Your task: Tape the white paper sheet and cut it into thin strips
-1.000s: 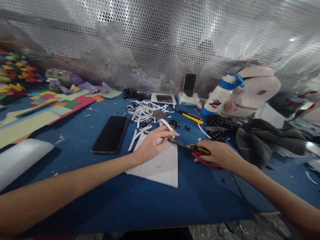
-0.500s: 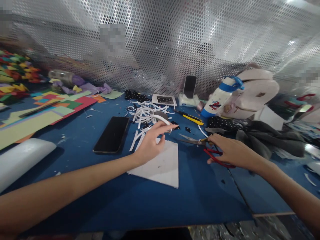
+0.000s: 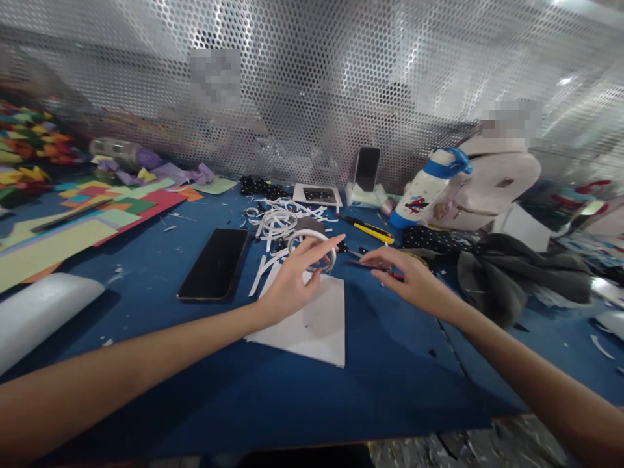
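Note:
My left hand (image 3: 293, 281) grips a white ring-shaped roll (image 3: 330, 252), its index finger stretched out over the roll's top. Under that hand lies a white paper sheet (image 3: 316, 318). To the right, my right hand (image 3: 407, 279) is over the scissors (image 3: 396, 275), whose handles are mostly hidden beneath the fingers; whether the fingers still grip them is unclear. White paper strips (image 3: 280, 218) are heaped behind the left hand. A yellow craft knife (image 3: 371, 231) lies beyond the right hand.
A black phone (image 3: 214, 263) lies left of the paper. Coloured sheets (image 3: 63, 247) are at the left. A bottle (image 3: 424, 188), a pale bag (image 3: 502, 182), grey cloth (image 3: 521, 266) and an upright phone (image 3: 366, 169) stand or lie towards the back and right.
My right hand has moved left and slightly up, nearer my left hand, and the scissors now lie flatter and farther back. In my left hand the ring has turned to show its opening.

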Demonstrator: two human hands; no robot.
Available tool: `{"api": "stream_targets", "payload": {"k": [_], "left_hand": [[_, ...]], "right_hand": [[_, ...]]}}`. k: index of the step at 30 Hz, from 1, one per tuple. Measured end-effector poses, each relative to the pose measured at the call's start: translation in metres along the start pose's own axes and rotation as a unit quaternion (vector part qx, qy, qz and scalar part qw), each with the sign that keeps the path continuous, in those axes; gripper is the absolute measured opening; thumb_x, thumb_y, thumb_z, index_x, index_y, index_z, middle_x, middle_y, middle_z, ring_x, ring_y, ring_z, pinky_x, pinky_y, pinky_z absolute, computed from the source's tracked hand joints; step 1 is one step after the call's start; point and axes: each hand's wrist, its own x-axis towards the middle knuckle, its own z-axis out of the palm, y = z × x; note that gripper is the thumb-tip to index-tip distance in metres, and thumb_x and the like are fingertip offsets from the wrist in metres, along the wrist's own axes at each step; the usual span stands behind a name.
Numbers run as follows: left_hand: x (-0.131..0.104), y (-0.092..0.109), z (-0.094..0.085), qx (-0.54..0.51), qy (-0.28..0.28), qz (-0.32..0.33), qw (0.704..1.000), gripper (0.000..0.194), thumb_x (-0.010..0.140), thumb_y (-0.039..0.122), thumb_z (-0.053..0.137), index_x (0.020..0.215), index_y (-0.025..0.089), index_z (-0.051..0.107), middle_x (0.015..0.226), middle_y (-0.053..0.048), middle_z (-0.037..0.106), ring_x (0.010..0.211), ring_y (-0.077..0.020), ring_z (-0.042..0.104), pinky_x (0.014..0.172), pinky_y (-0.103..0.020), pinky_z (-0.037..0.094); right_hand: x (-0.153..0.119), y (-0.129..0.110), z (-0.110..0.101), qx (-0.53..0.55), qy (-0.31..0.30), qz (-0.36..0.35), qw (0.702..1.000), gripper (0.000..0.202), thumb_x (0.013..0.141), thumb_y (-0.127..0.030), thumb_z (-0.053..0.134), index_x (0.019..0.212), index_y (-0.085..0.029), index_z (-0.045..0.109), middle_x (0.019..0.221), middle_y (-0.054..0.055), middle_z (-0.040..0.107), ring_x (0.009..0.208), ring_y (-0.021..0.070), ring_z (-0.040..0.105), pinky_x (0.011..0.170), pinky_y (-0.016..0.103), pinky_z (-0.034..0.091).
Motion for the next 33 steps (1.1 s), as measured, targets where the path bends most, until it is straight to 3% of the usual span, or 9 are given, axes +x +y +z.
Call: {"api": "stream_targets", "payload": {"k": [3, 5, 11, 17, 23, 27, 33], "left_hand": [[0.000, 0.000, 0.000, -0.002, -0.014, 0.013, 1.000, 0.066, 0.089, 0.000, 0.041, 0.148, 0.029, 0.038, 0.105, -0.004, 0.054, 0.095, -0.0167, 0.054, 0.090, -0.034, 0.047], [0.000, 0.001, -0.001, 0.001, -0.019, 0.021, 1.000, 0.066, 0.089, -0.001, 0.041, 0.146, 0.030, 0.040, 0.106, -0.004, 0.054, 0.097, -0.0169, 0.054, 0.090, -0.033, 0.047], [0.000, 0.001, 0.000, 0.029, -0.040, 0.049, 0.998, 0.053, 0.091, 0.002, 0.045, 0.134, 0.031, 0.054, 0.098, -0.004, 0.053, 0.092, -0.0191, 0.051, 0.080, -0.032, 0.047], [-0.002, 0.003, 0.003, 0.069, -0.078, 0.067, 0.992, 0.056, 0.090, 0.004, 0.047, 0.139, 0.031, 0.047, 0.099, -0.005, 0.048, 0.094, -0.0206, 0.051, 0.081, -0.032, 0.048], [-0.005, 0.011, 0.003, 0.135, -0.075, 0.071, 0.985, 0.071, 0.083, 0.005, 0.049, 0.148, 0.025, 0.031, 0.131, -0.014, 0.042, 0.124, -0.0301, 0.042, 0.100, -0.048, 0.043], [-0.006, 0.013, 0.005, 0.165, -0.081, 0.092, 0.979, 0.067, 0.087, 0.010, 0.057, 0.147, 0.027, 0.032, 0.141, -0.014, 0.039, 0.131, -0.0317, 0.038, 0.105, -0.052, 0.040], [-0.006, 0.012, 0.002, 0.167, -0.048, 0.114, 0.978, 0.049, 0.093, 0.018, 0.062, 0.138, 0.024, 0.043, 0.133, -0.013, 0.048, 0.124, -0.0279, 0.047, 0.099, -0.045, 0.044]], "right_hand": [[0.020, -0.021, 0.018, 0.149, -0.022, -0.010, 0.989, 0.026, 0.095, -0.024, 0.053, 0.120, -0.024, 0.060, 0.112, 0.006, 0.068, 0.103, 0.0206, 0.064, 0.092, 0.036, 0.050], [0.032, -0.026, 0.028, 0.205, -0.022, -0.008, 0.978, 0.020, 0.091, -0.028, 0.060, 0.110, -0.022, 0.064, 0.105, 0.005, 0.068, 0.095, 0.0204, 0.064, 0.085, 0.034, 0.051], [0.038, -0.019, 0.051, 0.267, -0.015, 0.017, 0.964, 0.022, 0.084, -0.040, 0.069, 0.086, -0.018, 0.066, 0.083, 0.002, 0.066, 0.074, 0.0173, 0.061, 0.065, 0.029, 0.050], [0.024, -0.021, 0.057, 0.303, -0.009, 0.019, 0.953, 0.022, 0.079, -0.038, 0.075, 0.080, -0.019, 0.063, 0.074, 0.000, 0.063, 0.069, 0.0163, 0.059, 0.066, 0.031, 0.052], [0.023, -0.023, 0.058, 0.361, 0.050, 0.024, 0.931, 0.024, 0.085, -0.040, 0.069, 0.078, -0.020, 0.056, 0.073, -0.002, 0.056, 0.066, 0.0132, 0.056, 0.063, 0.027, 0.050], [0.022, -0.020, 0.059, 0.395, 0.057, 0.038, 0.916, 0.024, 0.088, -0.040, 0.065, 0.081, -0.020, 0.054, 0.069, -0.003, 0.056, 0.059, 0.0111, 0.054, 0.058, 0.025, 0.049], [0.022, -0.018, 0.061, 0.419, 0.034, 0.042, 0.906, 0.023, 0.089, -0.039, 0.065, 0.085, -0.019, 0.054, 0.065, -0.003, 0.060, 0.055, 0.0101, 0.055, 0.055, 0.023, 0.048]]}}
